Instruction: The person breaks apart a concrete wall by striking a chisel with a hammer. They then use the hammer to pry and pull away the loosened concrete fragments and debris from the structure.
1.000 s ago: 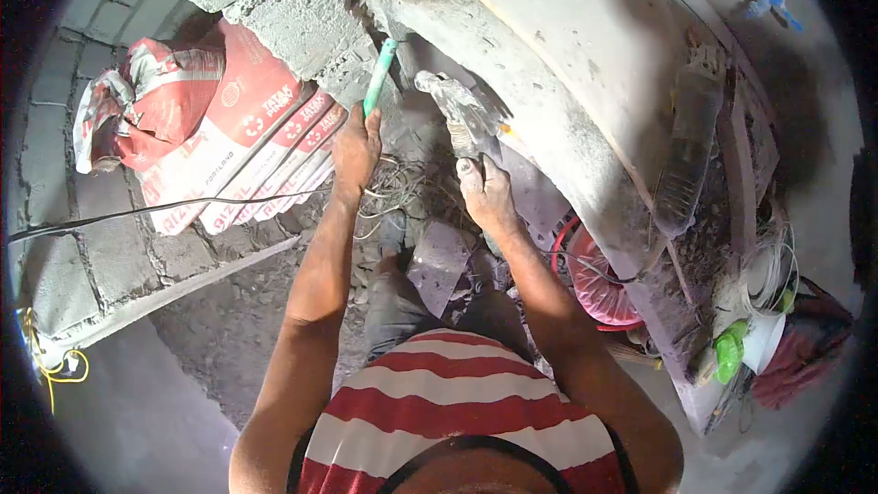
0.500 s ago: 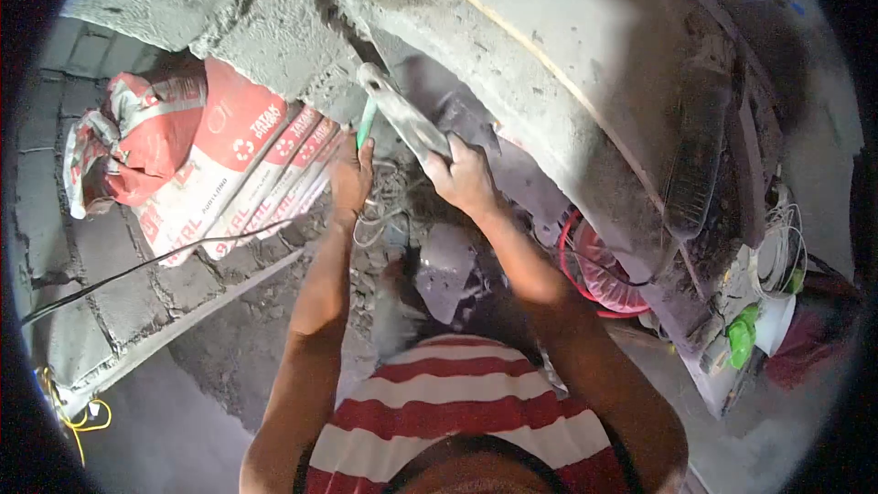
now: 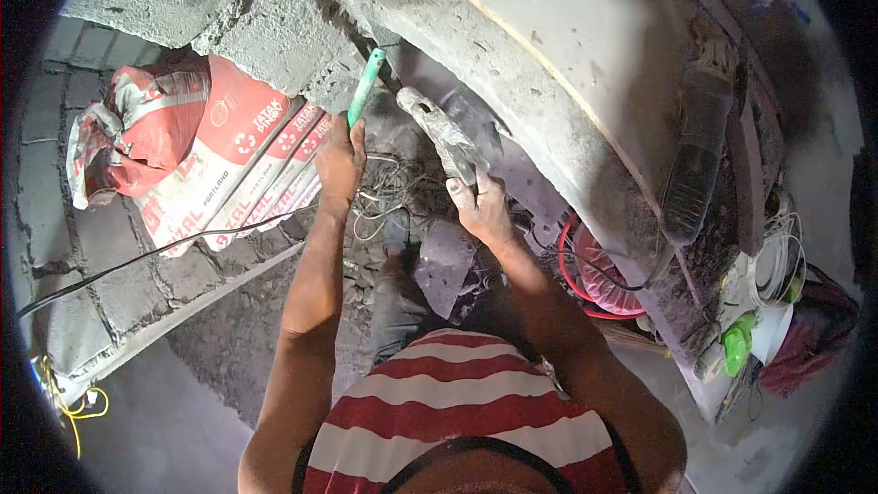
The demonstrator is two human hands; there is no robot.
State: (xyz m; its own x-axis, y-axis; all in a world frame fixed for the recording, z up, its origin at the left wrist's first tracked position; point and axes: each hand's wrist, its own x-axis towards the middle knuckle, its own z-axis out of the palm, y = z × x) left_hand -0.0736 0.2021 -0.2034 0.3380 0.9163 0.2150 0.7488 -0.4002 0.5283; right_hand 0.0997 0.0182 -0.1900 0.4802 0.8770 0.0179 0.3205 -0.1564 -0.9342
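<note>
My left hand (image 3: 342, 163) is closed around a green handle (image 3: 367, 87) that slants up from the fist; whatever lies below the grip is hidden. Across from it, my right hand (image 3: 482, 209) grips the near end of a mortar-crusted bar-shaped tool (image 3: 445, 135). This tool has a hole near its far end, and its exact kind cannot be made out. Both tools are near the dark gap between two rough grey concrete masses (image 3: 265, 32). They stand apart from each other, the green handle to the left.
Red and white cement bags (image 3: 233, 142) are stacked at left, with a black cable (image 3: 155, 256) across the blocks. Rubble and loose wire (image 3: 375, 197) lie below my hands. A curved concrete slab (image 3: 549, 101) rises at right, beside a red-rimmed pink object (image 3: 604, 279) and a green bag (image 3: 737, 343).
My right hand has come lower and right, drawing the crusted tool away from the green handle. My left hand has shifted slightly left and down, and the green handle now shows more fully.
</note>
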